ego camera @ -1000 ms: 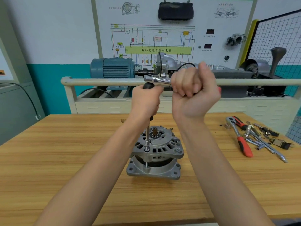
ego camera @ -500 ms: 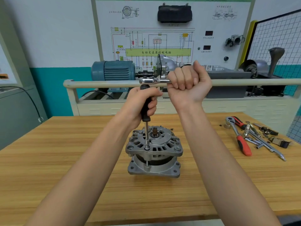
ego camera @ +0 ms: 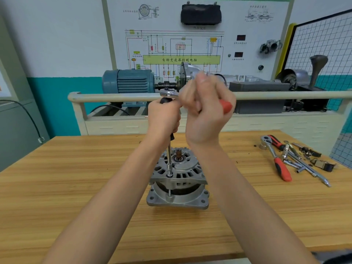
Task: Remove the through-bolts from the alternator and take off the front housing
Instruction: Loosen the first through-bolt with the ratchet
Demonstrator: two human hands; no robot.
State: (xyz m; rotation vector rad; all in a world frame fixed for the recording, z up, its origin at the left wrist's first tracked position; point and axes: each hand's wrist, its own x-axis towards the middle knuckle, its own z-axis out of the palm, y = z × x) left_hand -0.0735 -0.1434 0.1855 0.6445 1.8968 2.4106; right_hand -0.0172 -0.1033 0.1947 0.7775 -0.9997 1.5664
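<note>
Above alternator [ego camera: 177, 180], right hand [ego camera: 206, 111] gripping ratchet [ego camera: 224, 106].

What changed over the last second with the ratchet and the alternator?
The right hand swung the red-handled ratchet round, so its red grip now shows at the right. The left hand still holds the black extension handle upright on the bolt; the grey alternator hasn't moved.

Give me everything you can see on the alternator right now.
The alternator stands upright on the wooden table, shaft end up. Cast grey metal, vented front housing on top, dark core in the middle, flanged rear housing below. A socket extension stands on a through-bolt at its left-front edge. Neither hand touches it.
</note>
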